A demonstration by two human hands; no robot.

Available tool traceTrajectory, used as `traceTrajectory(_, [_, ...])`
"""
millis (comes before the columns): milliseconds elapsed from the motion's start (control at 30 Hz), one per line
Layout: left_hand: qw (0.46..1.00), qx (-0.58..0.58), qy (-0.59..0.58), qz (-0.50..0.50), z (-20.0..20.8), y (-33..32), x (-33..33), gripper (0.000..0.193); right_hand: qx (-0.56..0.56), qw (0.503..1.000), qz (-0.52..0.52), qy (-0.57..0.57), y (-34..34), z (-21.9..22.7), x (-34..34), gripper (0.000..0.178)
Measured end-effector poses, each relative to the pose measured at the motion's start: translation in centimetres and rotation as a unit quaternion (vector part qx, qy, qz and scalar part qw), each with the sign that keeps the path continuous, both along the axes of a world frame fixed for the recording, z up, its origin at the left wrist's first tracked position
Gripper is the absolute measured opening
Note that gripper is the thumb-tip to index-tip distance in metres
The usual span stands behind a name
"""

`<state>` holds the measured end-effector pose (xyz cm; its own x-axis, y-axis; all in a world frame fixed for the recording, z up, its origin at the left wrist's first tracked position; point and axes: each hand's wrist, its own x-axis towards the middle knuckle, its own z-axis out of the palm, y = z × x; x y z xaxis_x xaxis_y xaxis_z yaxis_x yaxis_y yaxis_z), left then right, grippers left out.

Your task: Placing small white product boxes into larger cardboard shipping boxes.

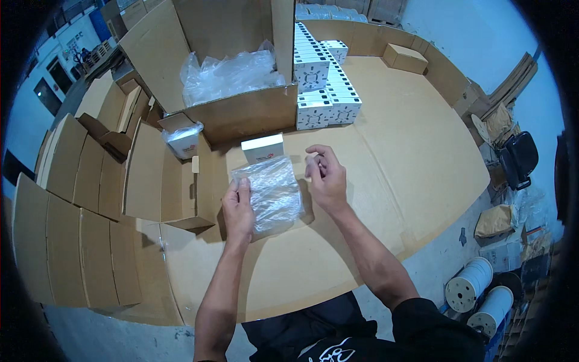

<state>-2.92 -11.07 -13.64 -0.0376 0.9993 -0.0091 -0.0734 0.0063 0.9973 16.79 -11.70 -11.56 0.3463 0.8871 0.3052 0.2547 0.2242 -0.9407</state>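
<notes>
My left hand [239, 208] grips the left edge of a clear bubble-wrap pouch [274, 196], its thumb lying on top. To the right of the pouch, my right hand [326, 178] is raised with fingers curled and a gap between thumb and forefinger; I see nothing in it. Just beyond the pouch stands a small white box [263, 148], its lower part covered by the plastic. Left of my left hand, an open cardboard carton [175, 187] holds one white box wrapped in bubble wrap [183, 141] at its far end.
A large open carton [241, 117] full of bubble-wrap pouches [232, 75] stands at the back. Stacked white boxes [329, 108] are right of it. More open cartons [78, 211] line the left. A small brown box [404, 59] sits at the table's far right, near the cardboard rim [446, 63].
</notes>
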Motion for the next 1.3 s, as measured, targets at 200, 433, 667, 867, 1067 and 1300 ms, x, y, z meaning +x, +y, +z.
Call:
traceTrajectory(200, [0.975,-0.118,-0.175,-0.067,-0.7,1.0,-1.1,0.031,0.223,0.9,0.104,-0.358,-0.7,1.6,-0.5,0.048])
traceTrajectory(433, [0.989,0.12,0.069,0.052,-0.2,0.2,-1.8,0.057,-0.056,0.989,0.134,-0.008,-0.9,-0.1,0.2,0.01])
traceTrajectory(667, [0.987,0.117,0.107,0.039,0.2,-0.8,0.0,0.036,-0.053,0.993,0.095,0.051,-1.3,-0.9,-2.1,0.02])
traceTrajectory(867, [0.99,0.106,0.092,0.011,0.9,-0.7,0.4,0.024,-0.107,0.976,0.183,0.041,-1.1,-0.1,-0.5,0.022])
traceTrajectory(1067, [0.988,0.092,0.122,-0.034,1.0,-0.7,0.0,0.027,-0.096,0.874,0.184,0.44,-0.6,0.2,1.9,0.023])
traceTrajectory(1300, [0.984,0.1,0.148,0.009,1.1,-0.5,0.0,0.033,-0.137,0.959,0.206,0.136,-1.2,0.3,0.2,0.028])
